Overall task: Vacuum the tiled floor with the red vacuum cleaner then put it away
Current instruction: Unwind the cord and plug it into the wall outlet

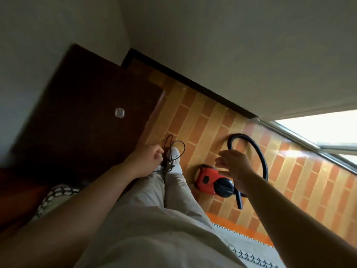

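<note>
The red vacuum cleaner [207, 179] sits on the orange tiled floor [202, 120], its black hose [257, 151] arching up behind it. My left hand [148, 159] holds loops of the thin black power cord [173, 149] over my white-socked foot. My right hand [233, 163] hovers with relaxed fingers above the vacuum body, holding nothing.
A dark wooden cabinet [87, 117] with a small white object [119, 113] on top stands to the left. A white wall with a dark skirting board [193, 82] borders the floor. A patterned rug [251, 248] lies at lower right; a bright window [318, 128] is at right.
</note>
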`<state>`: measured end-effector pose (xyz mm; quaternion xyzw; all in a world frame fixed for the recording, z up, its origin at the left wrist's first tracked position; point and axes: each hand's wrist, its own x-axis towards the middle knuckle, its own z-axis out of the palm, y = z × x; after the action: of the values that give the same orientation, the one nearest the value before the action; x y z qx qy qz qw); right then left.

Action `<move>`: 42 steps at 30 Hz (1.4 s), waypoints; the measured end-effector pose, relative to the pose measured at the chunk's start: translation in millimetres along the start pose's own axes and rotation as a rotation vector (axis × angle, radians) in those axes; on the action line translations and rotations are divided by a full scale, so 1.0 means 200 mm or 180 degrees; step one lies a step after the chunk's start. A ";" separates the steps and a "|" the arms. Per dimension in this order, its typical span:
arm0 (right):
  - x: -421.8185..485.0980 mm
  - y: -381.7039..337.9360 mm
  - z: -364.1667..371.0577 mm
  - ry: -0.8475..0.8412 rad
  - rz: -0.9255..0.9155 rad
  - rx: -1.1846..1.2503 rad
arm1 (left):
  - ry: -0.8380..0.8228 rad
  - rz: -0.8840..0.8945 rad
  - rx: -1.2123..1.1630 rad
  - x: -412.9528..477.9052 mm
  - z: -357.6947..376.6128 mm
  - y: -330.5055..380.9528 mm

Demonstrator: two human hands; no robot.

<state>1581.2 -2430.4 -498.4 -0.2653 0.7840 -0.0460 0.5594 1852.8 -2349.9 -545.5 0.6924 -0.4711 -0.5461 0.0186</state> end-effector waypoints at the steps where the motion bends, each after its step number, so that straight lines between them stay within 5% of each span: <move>1: -0.01 0.07 -0.03 0.0084 0.0079 0.0081 | -0.0094 0.0040 0.0072 0.02 0.03 0.02; 14: -0.05 0.90 -0.28 0.0340 0.0584 0.1132 | -0.0827 0.0218 0.1365 0.19 0.45 0.33; 21: 0.15 1.01 -0.25 0.0134 0.0539 0.1171 | -0.0775 0.0121 0.1578 0.30 0.62 0.37; 31: 0.67 0.94 -0.05 -0.0069 0.0420 0.0717 | -0.0800 0.0043 0.1507 0.73 0.80 0.23; 42: 1.80 1.23 0.78 -0.0882 0.0514 -0.0620 | -0.1135 -0.1247 0.1535 1.59 1.21 -0.45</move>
<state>1548.2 -2352.1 -953.4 -0.2582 0.7189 0.1121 0.6355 1709.3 -2394.7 -926.5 0.6479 -0.4406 -0.5247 -0.3329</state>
